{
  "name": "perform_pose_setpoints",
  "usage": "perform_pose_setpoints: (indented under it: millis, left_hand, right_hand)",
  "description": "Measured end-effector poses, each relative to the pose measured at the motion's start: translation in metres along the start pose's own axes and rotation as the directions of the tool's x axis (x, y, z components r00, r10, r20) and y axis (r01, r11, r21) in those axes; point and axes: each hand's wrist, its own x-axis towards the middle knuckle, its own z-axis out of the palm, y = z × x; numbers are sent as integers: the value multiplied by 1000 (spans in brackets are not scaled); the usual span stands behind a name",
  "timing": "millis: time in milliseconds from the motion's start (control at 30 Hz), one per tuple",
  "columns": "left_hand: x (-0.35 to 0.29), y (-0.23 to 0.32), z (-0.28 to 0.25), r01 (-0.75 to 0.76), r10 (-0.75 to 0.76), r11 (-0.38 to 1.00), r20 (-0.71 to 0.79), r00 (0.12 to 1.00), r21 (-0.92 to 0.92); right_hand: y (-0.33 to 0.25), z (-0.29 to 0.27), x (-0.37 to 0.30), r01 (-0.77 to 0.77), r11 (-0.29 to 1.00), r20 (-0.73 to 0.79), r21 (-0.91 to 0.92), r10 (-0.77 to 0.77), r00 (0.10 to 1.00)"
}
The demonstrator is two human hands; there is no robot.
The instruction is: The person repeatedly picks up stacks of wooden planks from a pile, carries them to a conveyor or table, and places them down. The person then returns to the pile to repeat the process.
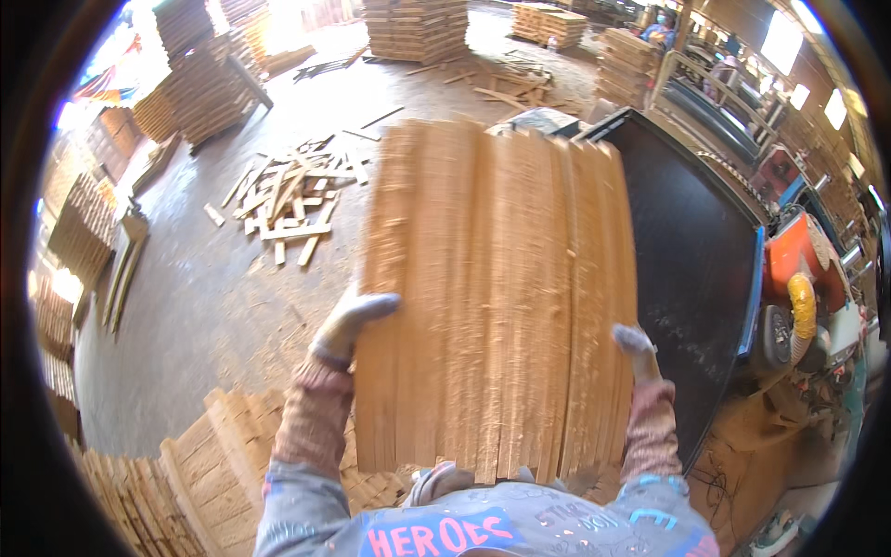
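A wide stack of wooden boards (497,297), pressed side by side with sawdust on the edges, is up in front of my chest. My left hand (357,320), in a pale glove, clasps its left side with the thumb over the near face. On the opposite side my right hand (636,345), gloved too, presses against the last board, its thumb showing. The remaining fingers of both hands are hidden behind the wood. The boards reach down almost to my shirt.
To the right stands a black-topped machine table (691,269), with an orange machine (798,255) and a yellow hose (802,302) beyond. Scrap wood (288,195) lies heaped on the floor. More stacked boards (218,455) sit at lower left; a tall board pile (415,30) stands far ahead.
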Motion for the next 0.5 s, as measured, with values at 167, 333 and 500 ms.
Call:
perform_pose_setpoints:
  millis: [167,333,500]
  left_hand:
    - [203,-15,49,-16,-62,975,343,937,221]
    - [381,-57,56,71,-209,600,70,975,797]
    - [399,-91,76,65,-186,121,-42,982,991]
  right_hand:
    - [-45,135,5,-31,999,-710,-27,3,704]
    - [-61,90,43,-143,935,-752,-324,-163,639]
    - [-15,65,84,-264,727,-746,-634,-483,459]
